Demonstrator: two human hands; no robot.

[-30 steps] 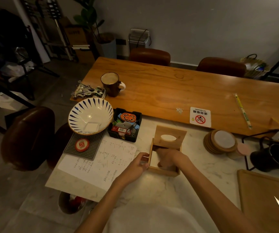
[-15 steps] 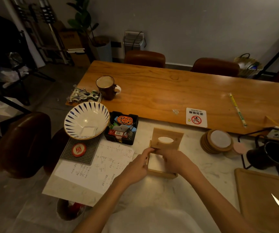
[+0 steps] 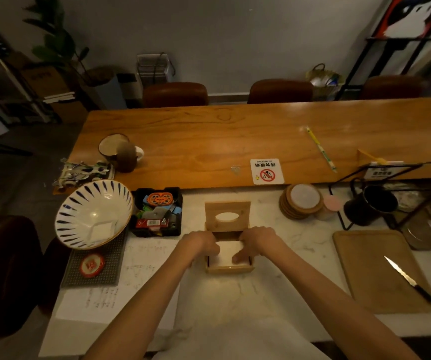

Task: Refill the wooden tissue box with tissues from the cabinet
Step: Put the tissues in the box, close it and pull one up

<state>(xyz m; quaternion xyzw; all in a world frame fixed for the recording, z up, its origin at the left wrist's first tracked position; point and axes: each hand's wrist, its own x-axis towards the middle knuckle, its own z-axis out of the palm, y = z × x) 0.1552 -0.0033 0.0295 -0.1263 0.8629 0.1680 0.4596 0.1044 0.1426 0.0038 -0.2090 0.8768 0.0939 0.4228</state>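
The wooden tissue box (image 3: 228, 268) stands on the white marble counter in front of me. Its lid (image 3: 226, 216), with an oval slot, stands tipped up at the back. White tissues (image 3: 228, 252) lie inside the box. My left hand (image 3: 200, 244) rests on the box's left rim with its fingers reaching onto the tissues. My right hand (image 3: 257, 241) is on the right rim, fingertips pressing down on the tissues. No cabinet is in view.
A striped bowl (image 3: 93, 213) and a black tray of small items (image 3: 157, 213) sit left of the box, over a sheet of paper (image 3: 121, 287). Stacked coasters (image 3: 302, 201), a black mug (image 3: 372, 203), and a cutting board (image 3: 375, 268) with a knife (image 3: 409, 279) lie to the right. Behind runs a wooden table (image 3: 235, 141).
My left hand moved from the box's outer left side onto its rim. My right hand shifted to the right rim. The camera view swung rightward.
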